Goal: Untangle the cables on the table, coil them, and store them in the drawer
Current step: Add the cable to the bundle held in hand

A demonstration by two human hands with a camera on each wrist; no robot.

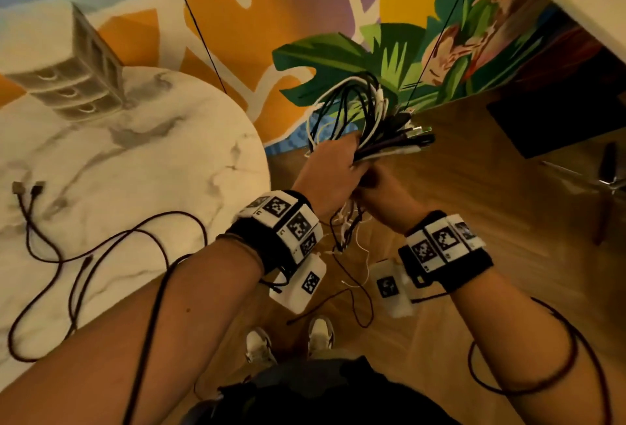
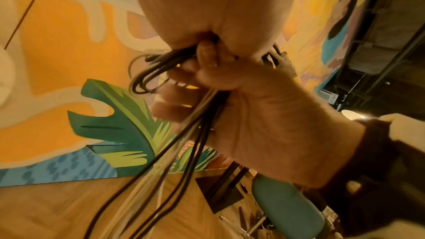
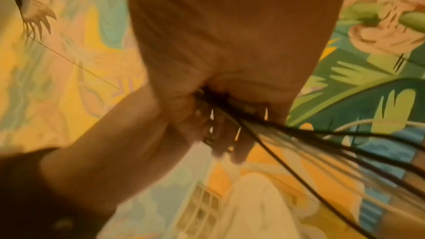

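1. We are holding the cable bundle [image 1: 369, 119] in the air, off the right edge of the marble table [image 1: 135, 160] and above the wooden floor, not over the tabletop.
2. Our left hand [image 1: 333, 170] is gripping the bundle at its waist, fingers curled round the strands.
3. Our right hand [image 1: 386, 194] is closing round the same waist from below, touching the left hand; the hanging tails are passing through its fingers.
4. The bundle's long axis is running from the loops up and away to the loose tails [image 1: 349, 238] dangling toward us.
5. One dark cable [image 1: 84, 255] is lying uncoiled on the table.
6. The drawer unit [image 1: 74, 86] is standing far left on the table, well apart from both hands; we judge the left hand nearer to it.
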